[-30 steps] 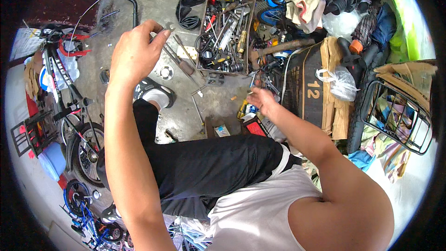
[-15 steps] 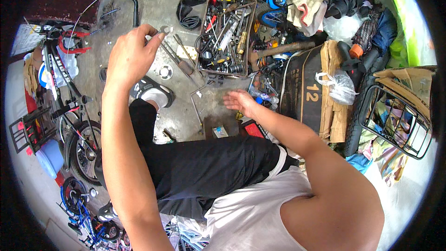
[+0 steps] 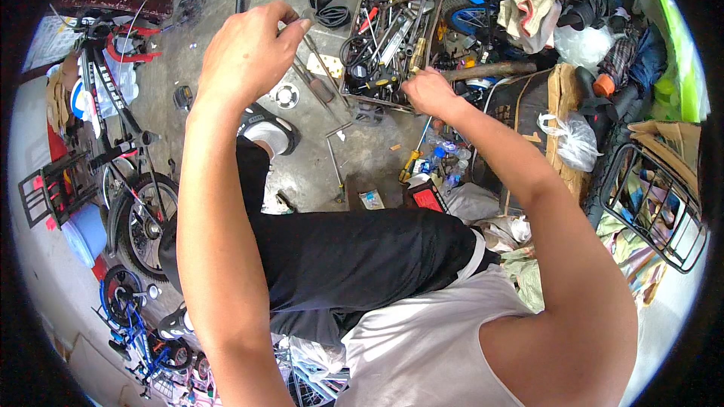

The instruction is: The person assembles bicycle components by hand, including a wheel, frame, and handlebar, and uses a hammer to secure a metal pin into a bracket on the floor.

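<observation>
My left hand (image 3: 245,49) is raised over the floor at upper left, thumb and fingertips pinched together. A bit of something shows at the fingertips, too small to name. My right hand (image 3: 431,94) is at the near right corner of a tool tray (image 3: 375,99), its fingers curled in; what they hold, if anything, is hidden. Just beyond it lies a yellow-handled screwdriver (image 3: 417,54). Wrenches (image 3: 394,47) and other hand tools crowd the tray.
Long-handled tools (image 3: 318,87) and an L-shaped bar (image 3: 335,157) lie on the concrete floor. Another screwdriver (image 3: 409,166) is near my knee. A bicycle (image 3: 113,117) stands left; a tyre (image 3: 615,158), a wire rack (image 3: 656,207) and piled cloth are right.
My right hand has moved forward from over the floor to the tray's corner, and its spread fingers have curled. My left hand stays raised and pinched. The whole view has shifted slightly.
</observation>
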Demonstrator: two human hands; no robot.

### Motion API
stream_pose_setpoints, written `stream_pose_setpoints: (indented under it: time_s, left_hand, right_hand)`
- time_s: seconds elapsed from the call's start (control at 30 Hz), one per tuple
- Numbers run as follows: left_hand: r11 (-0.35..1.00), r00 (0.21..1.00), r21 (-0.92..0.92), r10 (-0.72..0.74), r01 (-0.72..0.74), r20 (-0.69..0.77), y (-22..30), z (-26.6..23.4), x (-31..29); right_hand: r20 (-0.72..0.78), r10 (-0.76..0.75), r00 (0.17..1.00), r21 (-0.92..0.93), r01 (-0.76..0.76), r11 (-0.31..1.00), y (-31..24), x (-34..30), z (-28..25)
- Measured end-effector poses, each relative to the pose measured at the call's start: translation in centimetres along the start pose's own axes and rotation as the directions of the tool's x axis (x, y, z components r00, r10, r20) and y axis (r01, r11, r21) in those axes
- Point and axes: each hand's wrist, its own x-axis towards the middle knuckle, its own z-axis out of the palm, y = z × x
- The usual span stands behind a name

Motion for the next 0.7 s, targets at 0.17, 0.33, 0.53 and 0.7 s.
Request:
stream_pose_setpoints:
  time_s: [0.17,0.33,0.53,0.7]
  left_hand:
    - [1.0,1.0,0.0,-0.006,0.006,0.005,-0.1,-0.3,-0.1]
    - [1.0,1.0,0.013,0.013,-0.013,-0.028,-0.6,0.0,-0.4]
    - [0.999,0.999,-0.005,0.049,-0.049,-0.015,-0.1,0.0,0.3]
    - [0.999,0.999,0.011,0.036,-0.036,-0.007,0.0,0.4,0.3]
  right_hand:
    - [0.225,-0.016,0.974,-0.191,0.06,0.98,0.1,2.9,3.6]
    - [0.299,0.01,0.954,-0.133,0.032,0.991,0.7,4.1,2.2]
    - [-0.297,0.052,0.953,0.129,-0.014,0.992,4.4,0.4,-0.3]
    - [-0.184,0.627,0.757,0.826,-0.227,0.516,4.9,2.5,-2.1]
